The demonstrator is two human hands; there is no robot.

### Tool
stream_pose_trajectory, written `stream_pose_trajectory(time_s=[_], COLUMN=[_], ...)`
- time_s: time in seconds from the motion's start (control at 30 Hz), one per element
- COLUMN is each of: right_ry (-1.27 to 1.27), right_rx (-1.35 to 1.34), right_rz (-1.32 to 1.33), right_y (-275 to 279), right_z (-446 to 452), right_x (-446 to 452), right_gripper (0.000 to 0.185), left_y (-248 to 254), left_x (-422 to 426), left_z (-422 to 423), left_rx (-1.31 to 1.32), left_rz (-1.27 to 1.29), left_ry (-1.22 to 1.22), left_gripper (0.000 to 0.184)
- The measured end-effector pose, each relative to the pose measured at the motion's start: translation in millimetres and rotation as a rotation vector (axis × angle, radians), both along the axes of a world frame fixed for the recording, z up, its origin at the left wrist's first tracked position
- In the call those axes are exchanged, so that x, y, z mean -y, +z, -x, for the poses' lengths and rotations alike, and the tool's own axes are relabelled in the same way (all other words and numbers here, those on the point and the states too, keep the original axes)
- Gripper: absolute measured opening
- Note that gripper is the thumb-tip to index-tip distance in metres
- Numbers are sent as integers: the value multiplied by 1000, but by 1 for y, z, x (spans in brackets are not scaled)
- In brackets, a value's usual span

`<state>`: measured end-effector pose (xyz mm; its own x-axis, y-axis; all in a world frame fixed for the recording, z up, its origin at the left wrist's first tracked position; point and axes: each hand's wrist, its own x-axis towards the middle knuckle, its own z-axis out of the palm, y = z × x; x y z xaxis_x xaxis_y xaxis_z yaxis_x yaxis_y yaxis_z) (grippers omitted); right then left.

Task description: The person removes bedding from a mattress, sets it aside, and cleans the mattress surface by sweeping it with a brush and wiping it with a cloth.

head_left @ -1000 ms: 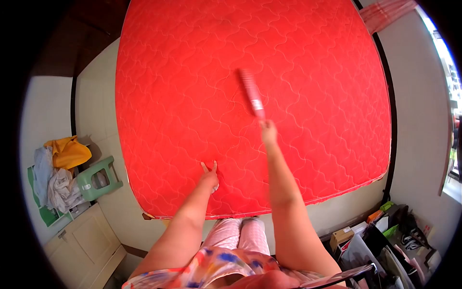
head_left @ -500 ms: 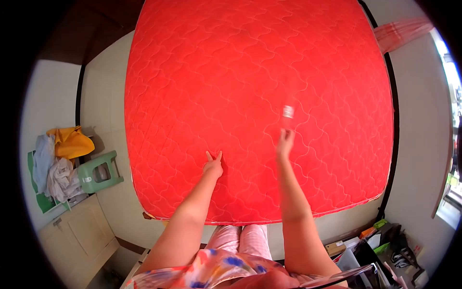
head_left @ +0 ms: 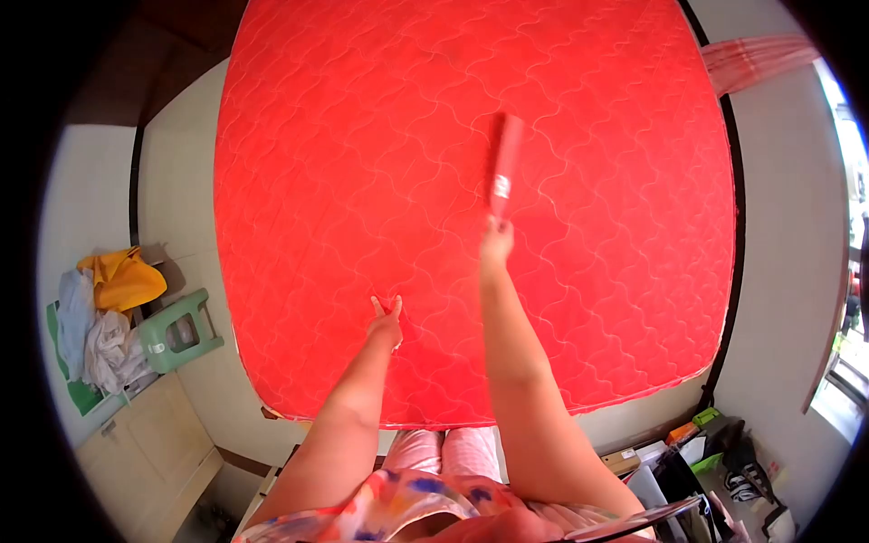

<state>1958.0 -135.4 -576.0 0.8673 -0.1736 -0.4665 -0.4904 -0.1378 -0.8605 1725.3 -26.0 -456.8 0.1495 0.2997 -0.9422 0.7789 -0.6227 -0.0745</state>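
Observation:
A large red quilted mattress [head_left: 362,181] fills the middle of the head view. My right hand [head_left: 497,239] is closed round the handle of a red brush [head_left: 507,158] with a white label, which points away from me over the mattress. Closer to the near edge, my left hand [head_left: 386,322] rests on the mattress with two fingers spread and nothing visible in it.
Left of the mattress are a green stool [head_left: 176,335], a yellow cloth [head_left: 125,279] and crumpled pale cloths [head_left: 110,348]. Boxes and bags [head_left: 688,462] stand at the lower right. A pinkish curtain [head_left: 756,63] hangs at the upper right by the window.
From half a second ago, my right hand has moved left and slightly away from me with the brush, which is less blurred. My left hand stays on the mattress, while the view has shifted slightly.

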Motion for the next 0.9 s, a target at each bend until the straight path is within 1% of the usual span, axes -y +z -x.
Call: stream_pose_trajectory(time_s=[0.03, 0.07, 0.1, 0.13, 0.17, 0.2, 0.23, 0.3, 0.37, 0.4, 0.47, 0.5, 0.53, 0.57, 0.6, 0.63, 0.67, 0.7, 0.73, 0.77, 0.8, 0.83, 0.9], right_ry=[-106, -155, -277, -327, -422, -465, -518, -833, -1056, -1021, -949, -805, -583, -583, -528, -414, -330, -242, -178, -208, -225, -242, -310], right_rx=[-53, -31, -4, 80, 103, 136, 64, 66, -171, -93, 58, 13, 137, 229, 55, 113, 65, 63, -14, 44, 5, -32, -20], right_rz=[22, 90, 40, 36, 201, 226, 157, 101, 290, 289, 298, 168, 353, 357, 168, 103, 81, 76, -27, -92, -159, -227, -165], right_y=[8, 1, 16, 0, -17, 6, 28, -20, 49, 48, 27, 41, 20, 37, 38, 54, 50, 25, 10, 23, 48, 60, 48], right_z=[1, 5, 11, 20, 26, 33, 42, 62, 77, 83, 90, 89, 94, 95, 96, 97, 98, 99, 100, 101, 100, 103, 118], right_x=[26, 57, 78, 109, 140, 158, 174, 241, 247, 252, 268, 259, 257, 228, 215, 195, 184, 181, 179, 168, 169, 176, 216], right_gripper=[27, 24, 20, 22, 22, 24, 26, 25, 24, 23, 22, 22, 25, 25, 26, 26, 26, 25, 24, 16, 16, 16, 16], left_y=[-4, -14, -18, -14, -6, -4, -3, -10, -28, -33, -14, -8, -27, -39, -50, -58, -53, -57, -63, -66, -54, -51, -48], left_x=[1, 0, 1, 1, -1, -1, -1, 1, 0, 1, 3, 5, 4, 1, -1, -2, -4, -6, -10, -9, -5, -2, 2], left_z=[3, 10, 13, 10, 6, 5, 3, 4, 14, 18, 11, 11, 21, 28, 31, 30, 25, 26, 29, 30, 25, 26, 28], left_rx=[19, 38, 55, 44, 32, 27, 21, 26, 69, 89, 132, 151, 161, 159, 158, 160, 104, 120, 135, 148, 131, 141, 165], left_rz=[-6, -12, -16, 17, 48, 46, 43, -29, -31, -32, 6, 25, -39, -31, -26, -23, -6, -4, -3, -2, -6, -27, -65], left_ry=[12, 25, 37, 98, 159, 164, 168, 61, 88, 105, 159, 184, 27, 36, 48, 60, 40, 23, 3, -18, 11, 2, -15], left_gripper=[101, 102, 102, 102, 103, 104, 105, 109, 108, 107, 104, 103, 100, 100, 99, 99, 100, 100, 100, 101, 101, 100, 100])
